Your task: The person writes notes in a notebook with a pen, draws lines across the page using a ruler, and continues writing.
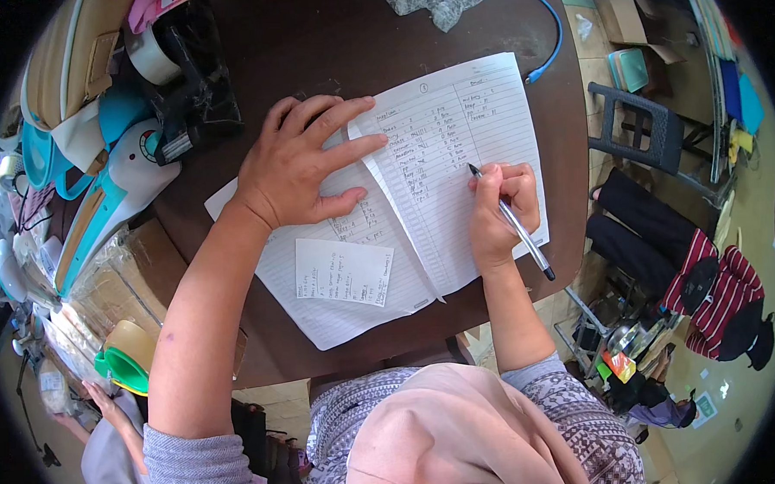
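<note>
An open lined notebook (508,191) lies tilted on the dark wooden table (275,46), its pages bearing handwritten lists. In my right hand (506,214) is a ballpoint pen (523,233) with a clear barrel and black end. The pen's tip meets the right page, at the lower end of a written column. Spread flat, my left hand (312,161) rests over the left page, with two fingertips reaching the right page's inner edge. Below it, a small white slip of paper (345,273) with handwriting lies on the left page.
A blue cable (557,33) and crumpled clear plastic (442,3) lie at the far edge. On the left stand a tape dispenser (192,75), a teal-and-white bird-shaped object (125,169) and a cardboard box (129,273). A dark plastic stool (635,127) and other people are at right; another person sits lower left.
</note>
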`<state>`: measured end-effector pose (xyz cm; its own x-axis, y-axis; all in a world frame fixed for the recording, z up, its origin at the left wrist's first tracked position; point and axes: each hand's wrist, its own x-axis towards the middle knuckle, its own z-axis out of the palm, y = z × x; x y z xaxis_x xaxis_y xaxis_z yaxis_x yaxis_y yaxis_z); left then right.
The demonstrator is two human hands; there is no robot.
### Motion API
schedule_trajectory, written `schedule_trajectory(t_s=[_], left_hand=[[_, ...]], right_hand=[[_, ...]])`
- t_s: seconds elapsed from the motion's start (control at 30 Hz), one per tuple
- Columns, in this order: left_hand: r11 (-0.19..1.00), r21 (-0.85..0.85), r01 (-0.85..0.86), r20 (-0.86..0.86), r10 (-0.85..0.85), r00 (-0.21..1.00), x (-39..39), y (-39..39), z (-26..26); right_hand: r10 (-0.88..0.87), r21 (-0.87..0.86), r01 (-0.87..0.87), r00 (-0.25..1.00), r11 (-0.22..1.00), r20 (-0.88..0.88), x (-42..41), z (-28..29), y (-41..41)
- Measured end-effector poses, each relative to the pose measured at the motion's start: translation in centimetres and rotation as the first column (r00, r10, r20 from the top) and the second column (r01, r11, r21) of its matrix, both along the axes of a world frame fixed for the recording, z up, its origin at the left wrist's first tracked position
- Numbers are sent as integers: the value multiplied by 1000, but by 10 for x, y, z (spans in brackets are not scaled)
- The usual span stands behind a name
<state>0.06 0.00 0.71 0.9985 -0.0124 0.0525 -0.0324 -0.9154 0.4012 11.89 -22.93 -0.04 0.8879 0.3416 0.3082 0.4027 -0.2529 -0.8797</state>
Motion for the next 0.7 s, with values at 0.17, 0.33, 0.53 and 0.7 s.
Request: schedule_trajectory(t_s=[0.17, 0.33, 0.53, 0.7], left_hand=[[1000, 2, 2, 13, -2, 1000, 0, 1, -1], [1000, -3, -1, 21, 1, 1000, 1, 0, -1], [1000, -5, -7, 24, 7, 1000, 0, 0, 0], [1000, -7, -1, 14, 1, 1000, -1, 0, -2]], right_hand=[[25, 65, -18, 994, 998, -104, 2, 6, 0], [96, 90, -84, 985, 992, -141, -2, 7, -6], [108, -38, -108, 994, 993, -9, -4, 2, -6], [138, -60, -133, 987, 989, 78, -2, 0, -4]])
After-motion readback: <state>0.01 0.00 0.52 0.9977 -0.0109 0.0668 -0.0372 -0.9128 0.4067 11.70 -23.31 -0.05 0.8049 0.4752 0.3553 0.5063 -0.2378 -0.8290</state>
